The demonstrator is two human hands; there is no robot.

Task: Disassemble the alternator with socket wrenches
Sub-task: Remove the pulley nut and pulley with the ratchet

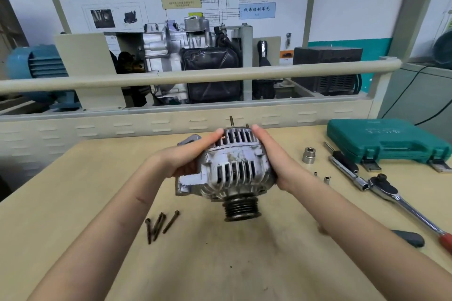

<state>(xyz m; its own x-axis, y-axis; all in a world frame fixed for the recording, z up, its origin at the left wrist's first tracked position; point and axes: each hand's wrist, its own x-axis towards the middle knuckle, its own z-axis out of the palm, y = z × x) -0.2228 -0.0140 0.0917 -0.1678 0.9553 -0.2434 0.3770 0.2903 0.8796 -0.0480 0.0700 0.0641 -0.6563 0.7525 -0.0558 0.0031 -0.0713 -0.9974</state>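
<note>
A grey, worn alternator is held above the wooden bench, its black ribbed pulley pointing toward me. My left hand grips its left side, fingers reaching over the top and thumb underneath. My right hand grips the right side the same way. Three rusty long bolts lie on the bench below my left forearm. A ratchet wrench with a red handle end lies to the right, beside an extension bar.
A loose socket and two small bits stand right of the alternator. A closed green tool case sits at the back right. A black handle lies near my right forearm. A beige rail and a training rig stand behind the bench.
</note>
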